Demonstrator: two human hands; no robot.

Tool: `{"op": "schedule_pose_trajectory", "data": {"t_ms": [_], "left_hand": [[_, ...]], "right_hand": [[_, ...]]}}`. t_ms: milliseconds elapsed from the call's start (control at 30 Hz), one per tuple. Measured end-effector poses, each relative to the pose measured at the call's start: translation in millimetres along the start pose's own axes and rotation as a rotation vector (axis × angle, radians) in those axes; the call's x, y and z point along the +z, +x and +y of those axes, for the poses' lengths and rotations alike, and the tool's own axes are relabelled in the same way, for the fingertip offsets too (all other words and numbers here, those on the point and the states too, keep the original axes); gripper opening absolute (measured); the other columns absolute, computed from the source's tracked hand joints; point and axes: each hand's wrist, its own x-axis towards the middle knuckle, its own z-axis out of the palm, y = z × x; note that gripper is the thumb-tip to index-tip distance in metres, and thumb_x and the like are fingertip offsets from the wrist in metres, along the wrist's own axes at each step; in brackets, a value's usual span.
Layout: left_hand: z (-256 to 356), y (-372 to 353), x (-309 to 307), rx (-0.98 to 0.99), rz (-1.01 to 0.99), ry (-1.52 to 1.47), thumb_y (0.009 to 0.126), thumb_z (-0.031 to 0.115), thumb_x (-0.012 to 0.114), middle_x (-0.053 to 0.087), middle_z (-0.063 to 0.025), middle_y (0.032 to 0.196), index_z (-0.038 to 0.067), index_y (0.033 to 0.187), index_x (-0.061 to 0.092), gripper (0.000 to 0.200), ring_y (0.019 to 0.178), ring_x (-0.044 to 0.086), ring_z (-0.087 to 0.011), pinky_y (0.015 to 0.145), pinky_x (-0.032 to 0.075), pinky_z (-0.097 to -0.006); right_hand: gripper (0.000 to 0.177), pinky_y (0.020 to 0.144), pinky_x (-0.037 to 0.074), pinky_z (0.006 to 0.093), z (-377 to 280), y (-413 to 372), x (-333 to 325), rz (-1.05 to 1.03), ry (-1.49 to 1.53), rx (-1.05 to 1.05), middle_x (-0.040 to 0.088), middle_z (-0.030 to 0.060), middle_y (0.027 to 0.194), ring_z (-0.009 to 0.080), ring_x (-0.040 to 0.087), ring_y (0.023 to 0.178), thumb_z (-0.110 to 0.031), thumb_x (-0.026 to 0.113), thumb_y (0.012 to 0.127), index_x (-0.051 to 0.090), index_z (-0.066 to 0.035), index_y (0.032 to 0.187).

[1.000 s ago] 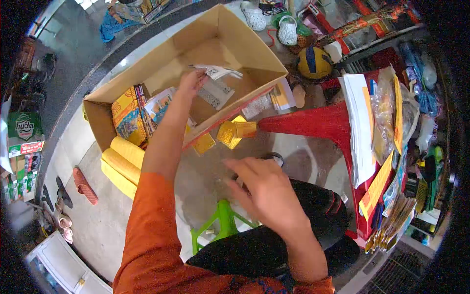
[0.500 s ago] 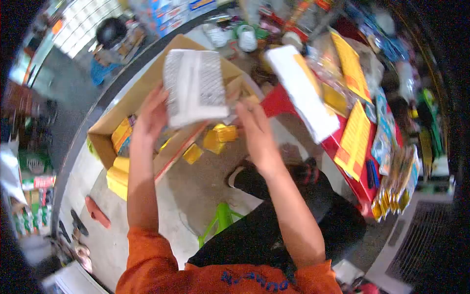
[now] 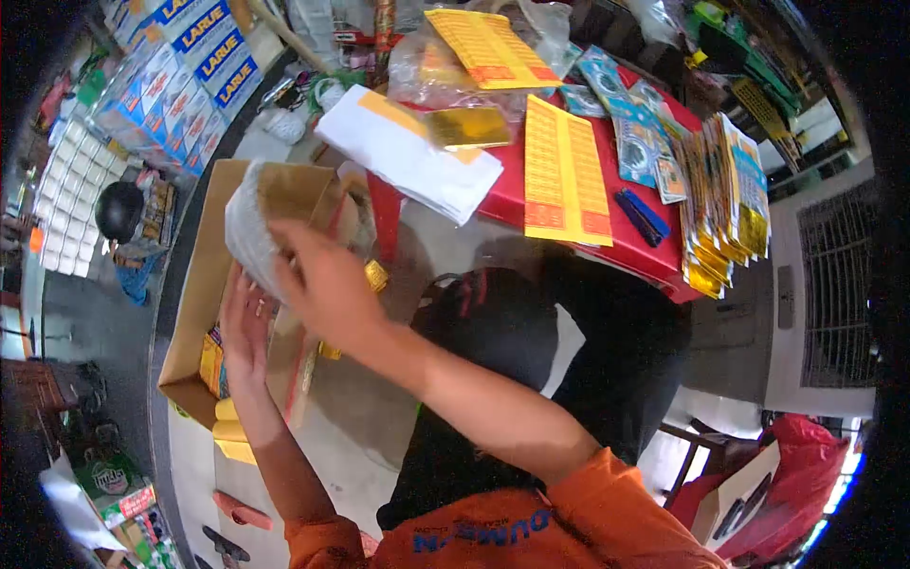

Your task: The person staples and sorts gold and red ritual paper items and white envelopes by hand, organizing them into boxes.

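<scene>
A whitish printed paper sheet (image 3: 250, 224), bent over, stands above the open cardboard box (image 3: 194, 313). My right hand (image 3: 327, 284) is at its right side, fingers against the paper and partly blurred. Below it, my left hand (image 3: 245, 322) reaches up with fingers apart, near the paper's lower edge; whether it touches the paper is unclear. Inside the box lies an orange and yellow packet (image 3: 211, 360). Yellow rolled paper (image 3: 233, 438) sits by the box's near end. Small gold pieces (image 3: 376, 276) show just right of my right hand.
A red table (image 3: 493, 194) on the right carries white sheets (image 3: 408, 156), yellow printed papers (image 3: 567, 175), a gold sheet (image 3: 469, 127), a blue stapler-like item (image 3: 643, 217) and a row of packets (image 3: 725, 199). LARUE boxes (image 3: 204, 28) stand behind; sandals (image 3: 243, 510) lie on the floor.
The view has turned toward the right. The paper, earlier spread flat between both hands, is now bent; my right hand has come across to it and my left hand is lower.
</scene>
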Motion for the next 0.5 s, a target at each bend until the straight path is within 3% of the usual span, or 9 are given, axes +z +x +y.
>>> {"op": "schedule_pose_trajectory", "data": {"t_ms": [133,167,200,267,300,367,400,467,500], "left_hand": [[7,-13,28,0.080,0.149,-0.117,0.103,0.053,0.044,0.052,-0.0112,0.145,0.007,0.149,0.041,0.066,0.132,0.051,-0.0254,0.110,0.038,-0.0423],[4,-10,20,0.051,0.175,-0.195,0.102,0.057,0.044,0.056,-0.0121,0.139,0.007,0.145,0.046,0.066,0.128,0.053,-0.0256,0.109,0.040,-0.0424],[2,-6,11,0.030,0.203,-0.272,0.100,0.061,0.043,0.059,-0.0131,0.134,0.007,0.140,0.051,0.068,0.124,0.056,-0.0257,0.108,0.042,-0.0425],[35,-22,55,0.006,0.207,-0.262,0.097,0.068,0.043,0.065,-0.0141,0.119,0.003,0.129,0.058,0.074,0.112,0.062,-0.0254,0.100,0.048,-0.0401],[39,-25,52,0.030,0.240,-0.252,0.097,0.068,0.043,0.065,-0.0141,0.119,0.003,0.129,0.058,0.074,0.112,0.062,-0.0254,0.100,0.048,-0.0401],[40,-28,46,-0.050,-0.093,-0.684,0.095,0.072,0.043,0.066,-0.0141,0.111,-0.002,0.122,0.059,0.081,0.102,0.065,-0.0255,0.093,0.053,-0.0379],[42,-29,46,-0.030,-0.082,-0.691,0.095,0.072,0.043,0.066,-0.0141,0.111,-0.002,0.122,0.059,0.081,0.102,0.065,-0.0255,0.093,0.053,-0.0379],[46,-35,46,0.040,0.125,-0.386,0.095,0.072,0.041,0.067,-0.0164,0.108,-0.003,0.121,0.059,0.081,0.097,0.067,-0.0271,0.088,0.056,-0.0371],[51,-40,47,-0.063,-0.020,-0.647,0.097,0.070,0.041,0.066,-0.0188,0.108,0.000,0.121,0.059,0.076,0.095,0.068,-0.0277,0.085,0.057,-0.0388]], "right_hand": [[0.035,0.075,0.054,0.0444,-14,-2,20,-0.022,-0.016,-0.150,0.066,0.0216,0.110,0.0394,0.067,0.087,-0.011,0.062,0.090,0.059,-0.001,0.124],[0.037,0.072,0.055,0.0411,-14,-1,27,-0.028,0.008,-0.191,0.067,0.0199,0.108,0.0334,0.069,0.082,-0.014,0.066,0.089,0.060,-0.001,0.124],[0.037,0.072,0.055,0.0411,-19,0,29,-0.070,0.054,-0.206,0.067,0.0199,0.108,0.0334,0.069,0.082,-0.014,0.066,0.089,0.060,-0.001,0.124],[0.041,0.069,0.054,0.0337,-31,-2,29,-0.206,0.204,-0.068,0.067,0.0147,0.102,0.0209,0.068,0.077,-0.018,0.071,0.089,0.060,-0.002,0.125],[0.041,0.069,0.054,0.0337,-36,-3,31,-0.236,0.230,-0.080,0.067,0.0147,0.102,0.0209,0.068,0.077,-0.018,0.071,0.089,0.060,-0.002,0.125],[0.049,0.080,0.054,0.0406,-43,-4,32,-0.359,0.339,0.086,0.069,0.0173,0.103,0.0309,0.069,0.089,-0.030,0.074,0.087,0.060,-0.005,0.127],[0.049,0.080,0.054,0.0406,-43,-6,35,-0.381,0.338,0.078,0.069,0.0173,0.103,0.0309,0.069,0.089,-0.030,0.074,0.087,0.060,-0.005,0.127],[0.048,0.067,0.050,0.0257,-40,-11,42,-0.361,0.329,0.024,0.065,0.0070,0.098,0.0089,0.061,0.076,-0.025,0.077,0.088,0.061,-0.003,0.128],[0.048,0.067,0.050,0.0257,-41,-13,41,-0.377,0.327,0.019,0.065,0.0070,0.098,0.0089,0.061,0.076,-0.025,0.077,0.088,0.061,-0.003,0.128]]}}
